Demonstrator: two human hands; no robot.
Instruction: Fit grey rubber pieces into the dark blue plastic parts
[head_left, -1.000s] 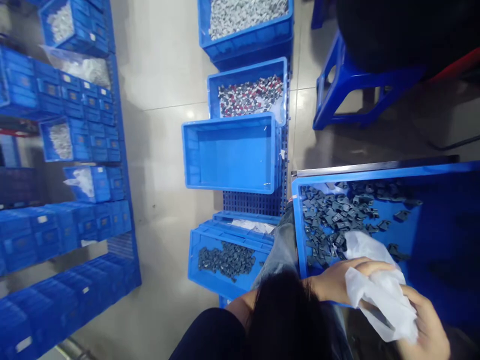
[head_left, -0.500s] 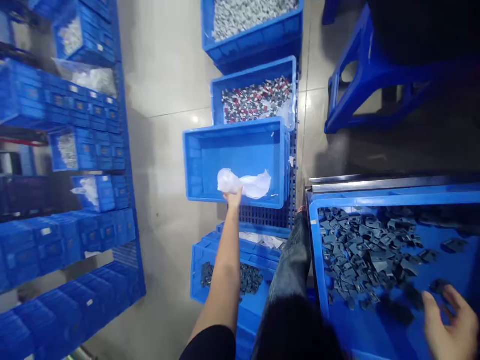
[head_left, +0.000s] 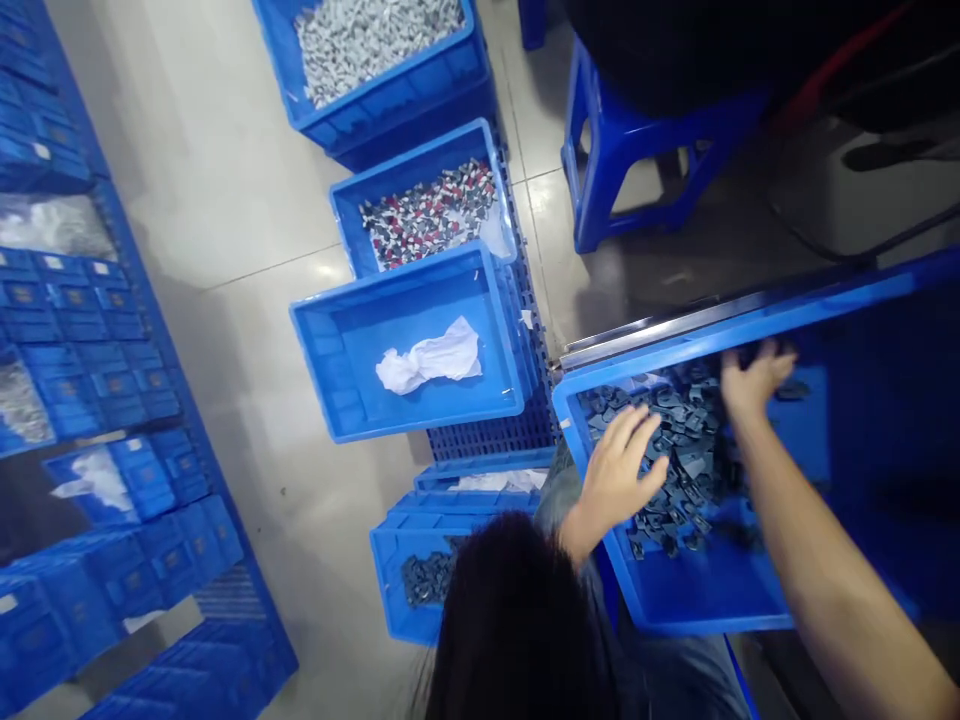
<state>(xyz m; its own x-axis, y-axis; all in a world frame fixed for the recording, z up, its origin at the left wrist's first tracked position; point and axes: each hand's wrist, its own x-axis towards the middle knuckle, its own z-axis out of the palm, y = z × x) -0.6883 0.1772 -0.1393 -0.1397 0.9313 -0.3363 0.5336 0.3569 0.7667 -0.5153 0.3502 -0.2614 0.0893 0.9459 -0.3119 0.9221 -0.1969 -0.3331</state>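
Note:
My left hand (head_left: 619,475) is over the left side of a large blue tray (head_left: 637,610), its fingers stretched out and nothing held in them. Under and beside it lie many dark grey plastic parts (head_left: 686,465). My right hand (head_left: 754,380) reaches into the same tray near the far wall, at the edge of the heap, with fingers spread; its fingertips are partly hidden in shadow. A crumpled white sheet (head_left: 431,358) rests inside a blue crate (head_left: 352,400) to the left, apart from both hands.
Behind that crate stand a crate of red, white and dark pieces (head_left: 431,215) and one of light grey pieces (head_left: 375,45). A blue stool (head_left: 652,150) is at the back right. Blue shelf bins (head_left: 97,370) line the left. A dark-haired head (head_left: 517,620) fills the lower middle.
My left hand has let go of the white sheet in the crate and moved right, over the parts tray. My right hand has moved to the tray's far side. The view has turned.

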